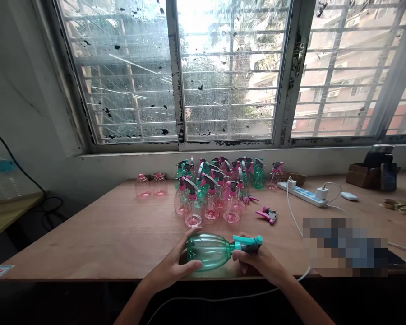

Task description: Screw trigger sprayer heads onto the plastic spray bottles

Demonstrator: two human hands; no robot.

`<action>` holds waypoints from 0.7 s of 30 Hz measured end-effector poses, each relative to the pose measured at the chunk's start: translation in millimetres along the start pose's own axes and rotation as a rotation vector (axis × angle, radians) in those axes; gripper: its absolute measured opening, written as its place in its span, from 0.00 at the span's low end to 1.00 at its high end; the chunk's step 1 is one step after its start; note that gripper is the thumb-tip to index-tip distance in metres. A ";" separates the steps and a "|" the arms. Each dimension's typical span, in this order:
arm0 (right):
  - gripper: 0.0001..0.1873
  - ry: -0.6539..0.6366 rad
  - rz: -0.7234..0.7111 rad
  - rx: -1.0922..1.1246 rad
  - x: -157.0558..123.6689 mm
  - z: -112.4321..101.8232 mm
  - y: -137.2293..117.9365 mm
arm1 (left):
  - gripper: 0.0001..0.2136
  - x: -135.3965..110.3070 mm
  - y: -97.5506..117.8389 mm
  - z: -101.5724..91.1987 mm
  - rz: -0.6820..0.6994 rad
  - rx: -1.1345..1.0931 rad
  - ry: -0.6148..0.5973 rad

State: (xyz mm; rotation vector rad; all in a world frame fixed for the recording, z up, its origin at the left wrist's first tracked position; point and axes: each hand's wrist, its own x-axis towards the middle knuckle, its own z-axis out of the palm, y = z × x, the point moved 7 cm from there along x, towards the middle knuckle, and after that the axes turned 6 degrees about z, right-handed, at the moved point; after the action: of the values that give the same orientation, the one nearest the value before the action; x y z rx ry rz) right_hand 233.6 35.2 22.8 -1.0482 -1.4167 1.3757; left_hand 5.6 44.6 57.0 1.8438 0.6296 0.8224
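Observation:
A clear green spray bottle (pixel 208 250) lies on its side between my two hands, just above the table's front edge. My left hand (pixel 176 262) grips its base end, thumb below and fingers behind. On the right, my right hand (pixel 257 259) is closed around the black and turquoise spray head (pixel 248 243). Beyond them stands a cluster of pink spray bottles (pixel 211 205) and green spray bottles (pixel 259 174), with their heads on. Two pink bottles without heads (pixel 159 185) are left of the cluster. A loose pink and black spray head (pixel 268 215) lies to the right.
The wooden table (pixel 122 239) runs along under a window. At right are a power strip (pixel 306 194) with chargers, a white mouse (pixel 349 196) and a cardboard box (pixel 365 176). A white cable (pixel 219 298) hangs over the front edge. Part of the right side is blurred.

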 end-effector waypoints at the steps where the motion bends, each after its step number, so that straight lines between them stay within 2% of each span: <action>1: 0.21 0.011 0.002 0.003 0.3 -0.6 0.5 | 0.36 0.1 0.7 1.1 0.001 -0.004 -0.002; 6: 0.24 0.051 0.011 0.032 1.6 -2.6 2.5 | 0.42 1.9 1.6 5.6 0.021 -0.050 0.001; 9: 0.21 0.011 0.002 0.028 2.0 0.2 2.6 | 0.46 3.4 0.4 3.3 0.033 -0.002 0.027; 12: 0.20 -0.022 -0.020 0.016 1.6 2.2 1.8 | 0.47 3.7 2.8 -2.1 0.102 0.085 0.055; 15: 0.21 -0.032 -0.010 -0.008 0.8 2.9 3.1 | 0.42 2.5 0.3 -6.0 0.121 0.084 0.052; 18: 0.21 -0.036 0.008 -0.028 0.2 3.1 4.8 | 0.35 1.1 -6.3 -9.2 0.056 0.101 0.064; 21: 0.20 -0.032 -0.002 -0.026 0.4 3.0 4.2 | 0.33 0.3 -7.2 -9.5 0.017 0.130 0.066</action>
State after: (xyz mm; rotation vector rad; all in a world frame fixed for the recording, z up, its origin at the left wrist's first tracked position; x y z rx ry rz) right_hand 230.6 35.0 18.6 -1.0455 -1.4620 1.3817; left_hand -1.9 53.0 53.2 1.9474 0.7255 0.8742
